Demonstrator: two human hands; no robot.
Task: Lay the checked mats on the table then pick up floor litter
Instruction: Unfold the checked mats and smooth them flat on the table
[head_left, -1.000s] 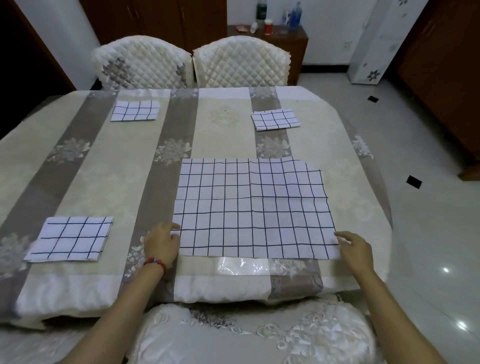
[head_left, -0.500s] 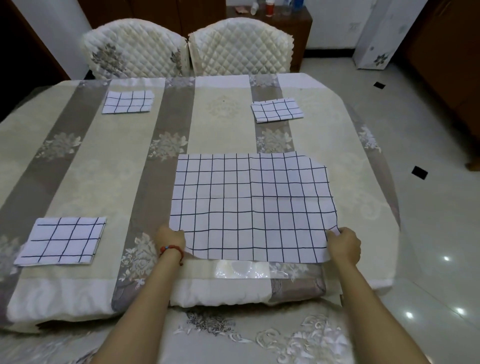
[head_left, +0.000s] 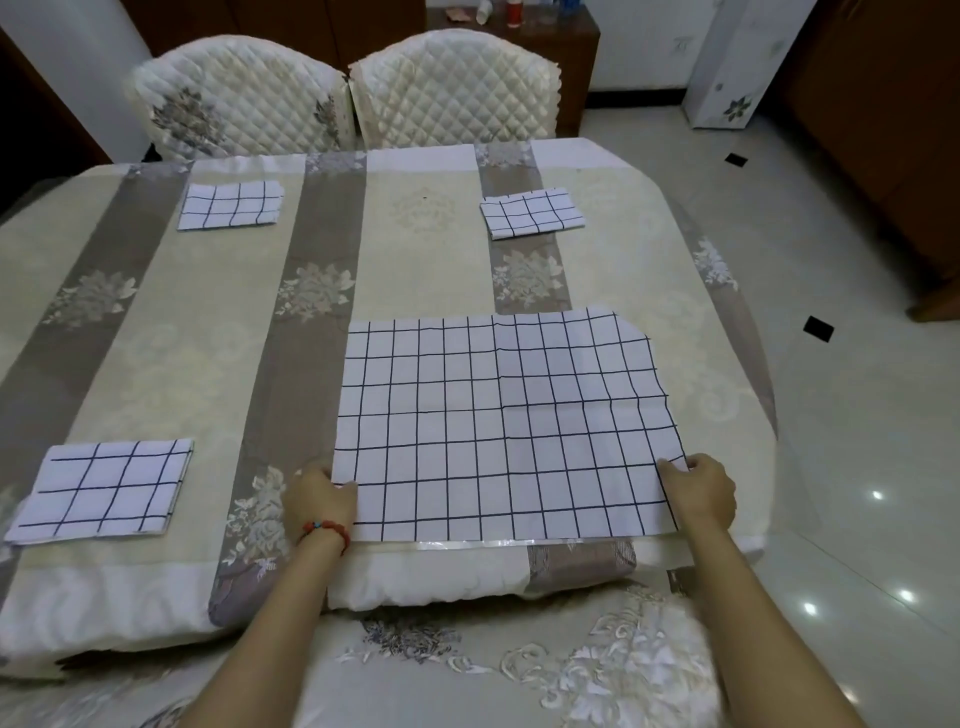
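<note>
I count four checked mats on the table (head_left: 156, 322): one large mat (head_left: 498, 421) spread open at the near edge, and three folded mats, at near left (head_left: 101, 491), far left (head_left: 230, 204) and far right (head_left: 531, 213).

I see two hands, the left hand (head_left: 319, 496) and the right hand (head_left: 701, 488), and one red bead bracelet (head_left: 324, 530).

Two quilted chairs stand at the far side, one left (head_left: 239, 98) and one right (head_left: 454, 88); a third chair back (head_left: 519, 670) is nearest me.

Two dark floor marks (head_left: 818, 328) (head_left: 736, 159) show at right.
</note>
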